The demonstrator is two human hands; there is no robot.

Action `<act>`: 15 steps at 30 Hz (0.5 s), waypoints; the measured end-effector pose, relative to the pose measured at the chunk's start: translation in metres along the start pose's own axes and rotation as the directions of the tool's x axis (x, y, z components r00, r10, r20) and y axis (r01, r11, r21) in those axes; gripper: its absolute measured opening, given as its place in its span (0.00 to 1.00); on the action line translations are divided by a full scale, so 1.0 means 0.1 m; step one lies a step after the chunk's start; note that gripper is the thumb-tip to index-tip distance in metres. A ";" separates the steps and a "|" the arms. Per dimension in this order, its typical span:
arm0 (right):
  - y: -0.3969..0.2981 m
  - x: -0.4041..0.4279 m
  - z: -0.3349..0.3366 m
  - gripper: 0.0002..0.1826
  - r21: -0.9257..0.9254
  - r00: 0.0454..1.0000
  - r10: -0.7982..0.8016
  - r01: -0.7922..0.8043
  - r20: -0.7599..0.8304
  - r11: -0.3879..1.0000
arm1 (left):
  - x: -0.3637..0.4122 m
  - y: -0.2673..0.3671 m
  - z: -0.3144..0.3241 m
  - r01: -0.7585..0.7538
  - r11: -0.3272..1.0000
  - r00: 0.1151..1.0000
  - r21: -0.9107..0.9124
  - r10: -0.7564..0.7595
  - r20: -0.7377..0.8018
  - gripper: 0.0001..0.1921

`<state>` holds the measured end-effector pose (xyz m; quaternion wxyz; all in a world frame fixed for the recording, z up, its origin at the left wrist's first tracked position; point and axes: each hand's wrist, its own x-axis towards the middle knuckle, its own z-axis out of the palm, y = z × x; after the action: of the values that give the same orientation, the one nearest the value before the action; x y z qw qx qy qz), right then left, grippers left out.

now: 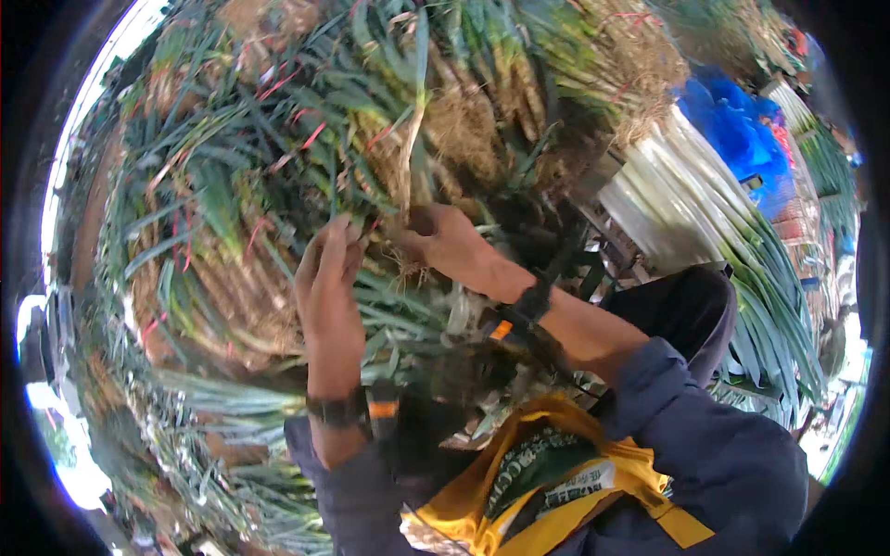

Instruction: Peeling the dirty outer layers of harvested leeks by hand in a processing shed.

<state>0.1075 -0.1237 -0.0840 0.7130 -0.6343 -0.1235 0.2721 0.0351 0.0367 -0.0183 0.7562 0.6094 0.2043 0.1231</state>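
Observation:
My right hand (pixel 455 250) grips one thin leek (pixel 411 156) just above its tangled roots. The leek stands upright in view, its pale stalk rising from the fist to a green leaf. My left hand (pixel 330 278) is raised a little to the left, fingers bent near some leaf tips; whether anything is pinched there cannot be made out. Below and left of it lies a bundle of leeks (pixel 247 299) with soil-brown stalks. Behind both hands, more leek bundles (pixel 462 125) show dry, dirty roots and pink ties.
Peeled white leeks (pixel 667 187) lie stacked at the right, beside my bent knee (pixel 678 313). A blue plastic bag (pixel 733 135) sits beyond them. Loose leaves (pixel 400 309) cover the ground under my hands. A yellow printed apron (pixel 452 511) hangs at my front.

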 end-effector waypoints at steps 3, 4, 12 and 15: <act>-0.34 -0.46 0.23 0.17 -0.031 0.991 -0.048 0.052 0.125 0.998 | 0.13 -0.01 -0.12 0.159 0.986 0.985 -0.050 -0.155 0.077 0.19; -0.35 -0.63 0.29 0.17 -0.258 0.983 -0.100 0.138 0.155 0.956 | 0.15 -0.02 -0.14 0.148 0.989 0.988 -0.032 -0.146 0.056 0.19; 0.32 -1.70 0.34 0.21 -0.716 0.875 -0.253 0.483 0.413 0.503 | 0.23 -0.04 -0.08 0.216 0.946 0.963 -0.244 -0.165 0.212 0.18; 0.33 -1.71 0.30 0.19 -0.803 0.937 0.001 0.298 0.348 0.516 | 0.20 0.05 -0.18 0.164 0.889 0.985 -0.429 -0.119 0.128 0.14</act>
<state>-0.0560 -0.1906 -0.0825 0.3080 -0.8362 -0.4025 0.2094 0.0447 0.0619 -0.0191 0.8896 0.4128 0.1779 0.0803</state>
